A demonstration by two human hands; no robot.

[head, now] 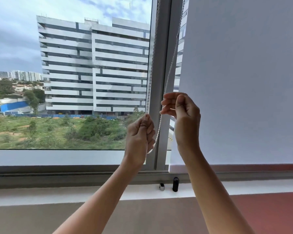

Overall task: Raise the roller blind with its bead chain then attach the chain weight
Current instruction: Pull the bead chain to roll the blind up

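Note:
A white roller blind (240, 81) covers the right window pane, its bottom bar just above the sill. A white bead chain (152, 53) hangs as a loop in front of the grey window post. My left hand (139, 134) is closed on the loop's left strand. Higher up, my right hand (181, 114) pinches the right strand between its fingertips. The loop's bottom curves between my hands. A black cylindrical chain weight (175, 184) stands on the sill below my hands, with a small silver piece (161, 186) next to it.
The white window sill (74, 193) runs across below the grey window frame (161, 81). The left pane shows an office building and greenery outside. A reddish surface (269, 211) lies at the lower right.

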